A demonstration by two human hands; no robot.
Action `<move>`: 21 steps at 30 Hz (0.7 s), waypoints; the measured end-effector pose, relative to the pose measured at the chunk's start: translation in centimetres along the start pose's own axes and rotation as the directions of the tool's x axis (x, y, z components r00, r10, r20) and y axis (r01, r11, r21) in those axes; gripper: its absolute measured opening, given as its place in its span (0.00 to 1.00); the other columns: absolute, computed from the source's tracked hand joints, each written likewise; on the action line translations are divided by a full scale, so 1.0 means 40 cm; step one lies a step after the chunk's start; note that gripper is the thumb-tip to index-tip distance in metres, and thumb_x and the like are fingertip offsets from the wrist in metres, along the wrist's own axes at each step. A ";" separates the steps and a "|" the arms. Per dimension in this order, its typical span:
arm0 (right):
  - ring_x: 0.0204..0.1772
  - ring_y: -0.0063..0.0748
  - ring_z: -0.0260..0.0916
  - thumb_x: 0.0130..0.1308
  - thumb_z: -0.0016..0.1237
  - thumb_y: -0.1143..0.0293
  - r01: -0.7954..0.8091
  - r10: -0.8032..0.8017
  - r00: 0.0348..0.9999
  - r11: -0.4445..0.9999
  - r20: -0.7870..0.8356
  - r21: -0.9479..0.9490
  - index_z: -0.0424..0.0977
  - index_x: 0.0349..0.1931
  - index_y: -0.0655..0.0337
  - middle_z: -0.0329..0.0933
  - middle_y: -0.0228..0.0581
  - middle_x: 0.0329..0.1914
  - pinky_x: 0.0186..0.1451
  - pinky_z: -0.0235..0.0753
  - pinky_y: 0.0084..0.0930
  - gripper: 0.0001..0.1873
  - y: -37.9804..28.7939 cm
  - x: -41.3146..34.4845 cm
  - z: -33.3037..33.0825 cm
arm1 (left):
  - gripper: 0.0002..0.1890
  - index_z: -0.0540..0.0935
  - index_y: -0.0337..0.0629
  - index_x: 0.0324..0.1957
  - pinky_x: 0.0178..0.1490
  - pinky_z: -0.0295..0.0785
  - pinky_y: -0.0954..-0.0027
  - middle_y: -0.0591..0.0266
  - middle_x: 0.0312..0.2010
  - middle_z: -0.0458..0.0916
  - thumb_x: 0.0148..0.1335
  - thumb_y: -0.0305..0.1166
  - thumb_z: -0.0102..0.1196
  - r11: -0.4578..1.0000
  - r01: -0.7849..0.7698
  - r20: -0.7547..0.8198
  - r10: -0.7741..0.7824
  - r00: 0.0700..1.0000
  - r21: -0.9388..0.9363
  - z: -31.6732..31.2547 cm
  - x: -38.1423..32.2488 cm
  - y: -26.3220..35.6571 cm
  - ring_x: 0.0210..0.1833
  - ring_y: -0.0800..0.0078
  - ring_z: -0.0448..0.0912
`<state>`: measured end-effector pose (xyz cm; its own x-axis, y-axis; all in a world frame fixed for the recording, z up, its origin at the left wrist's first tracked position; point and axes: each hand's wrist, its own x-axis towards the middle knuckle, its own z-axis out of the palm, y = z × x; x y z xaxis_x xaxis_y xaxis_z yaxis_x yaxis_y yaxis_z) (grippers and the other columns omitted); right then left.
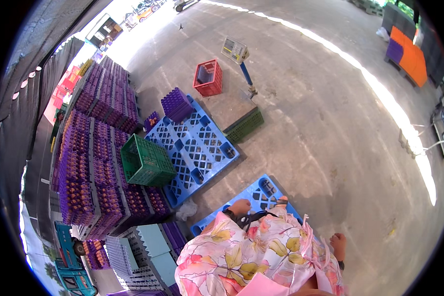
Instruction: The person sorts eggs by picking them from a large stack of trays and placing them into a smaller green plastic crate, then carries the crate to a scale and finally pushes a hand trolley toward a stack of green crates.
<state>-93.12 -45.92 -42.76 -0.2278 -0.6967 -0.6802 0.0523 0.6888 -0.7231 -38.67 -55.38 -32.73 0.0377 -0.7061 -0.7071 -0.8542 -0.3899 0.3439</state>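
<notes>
My left hand (240, 206), with a dark band at the wrist, hangs with curled fingers over a blue plastic pallet (244, 191). Nothing shows in it. Black straps (257, 219) lie close beside it, below the hand. My right hand (338, 242) hangs to the right over the concrete floor, its fingers curled and nothing visible in them. A sandalled foot (281, 201) is on the near pallet, partly under a floral garment (240, 251). Ahead lies a larger blue pallet (187, 148); a green plastic crate (148, 162) sits at its left side.
Tall stacks of purple trays with brown eggs (77, 177) line the left. Empty purple trays (176, 104) stand on the far pallet's corner. Beyond are a red crate (211, 79) and a platform scale (229, 111) with its display (235, 50). Pale trays (151, 240) lie at lower left.
</notes>
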 end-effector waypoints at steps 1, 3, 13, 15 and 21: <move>0.30 0.28 0.77 0.59 0.47 0.74 -0.001 0.001 1.000 1.000 0.009 -0.006 0.74 0.44 0.70 0.78 0.41 0.29 0.29 0.75 0.24 0.13 -0.037 0.013 0.006 | 0.17 0.84 0.42 0.43 0.53 0.74 0.57 0.47 0.44 0.83 0.54 0.37 0.54 0.999 -0.006 -0.061 0.004 0.998 -0.034 -0.040 0.044 0.021 0.49 0.50 0.80; 0.32 0.28 0.76 0.62 0.46 0.73 0.000 0.026 0.993 0.976 0.116 -0.220 0.73 0.45 0.69 0.78 0.44 0.35 0.30 0.75 0.24 0.13 -0.058 0.045 0.002 | 0.18 0.83 0.42 0.47 0.55 0.74 0.58 0.47 0.46 0.83 0.54 0.36 0.54 0.995 -0.031 -0.173 0.015 0.985 -0.094 -0.123 0.145 0.057 0.51 0.51 0.80; 0.35 0.44 0.78 0.57 0.49 0.68 0.006 0.120 0.967 0.871 0.224 -0.491 0.78 0.34 0.64 0.80 0.49 0.35 0.36 0.76 0.38 0.10 -0.103 0.459 0.036 | 0.21 0.79 0.36 0.52 0.43 0.77 0.67 0.53 0.36 0.85 0.56 0.32 0.55 0.938 -0.204 -0.377 0.088 0.922 -0.281 -0.249 0.366 0.133 0.37 0.67 0.84; 0.36 0.47 0.79 0.55 0.49 0.67 0.090 0.079 0.963 0.806 0.257 -0.585 0.80 0.32 0.64 0.80 0.50 0.34 0.37 0.76 0.41 0.10 -0.134 0.548 0.022 | 0.15 0.82 0.37 0.44 0.40 0.78 0.65 0.51 0.37 0.86 0.57 0.33 0.54 0.977 0.015 -0.242 -0.067 0.968 -0.211 -0.238 0.347 0.160 0.37 0.65 0.85; 0.40 0.56 0.79 0.53 0.50 0.66 0.436 -0.146 0.900 0.318 0.411 -0.842 0.82 0.29 0.62 0.81 0.53 0.34 0.43 0.77 0.48 0.11 -0.587 0.808 -0.020 | 0.14 0.82 0.37 0.42 0.36 0.78 0.64 0.50 0.36 0.85 0.57 0.32 0.53 0.910 0.280 0.023 -0.287 0.958 -0.306 -0.096 0.511 0.317 0.34 0.64 0.84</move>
<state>-102.48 -84.43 -47.67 0.1871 -0.8098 -0.5561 -0.9014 0.0836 -0.4249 -46.74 -77.04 -40.45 0.2690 -0.5505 -0.7903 -0.6078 -0.7335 0.3041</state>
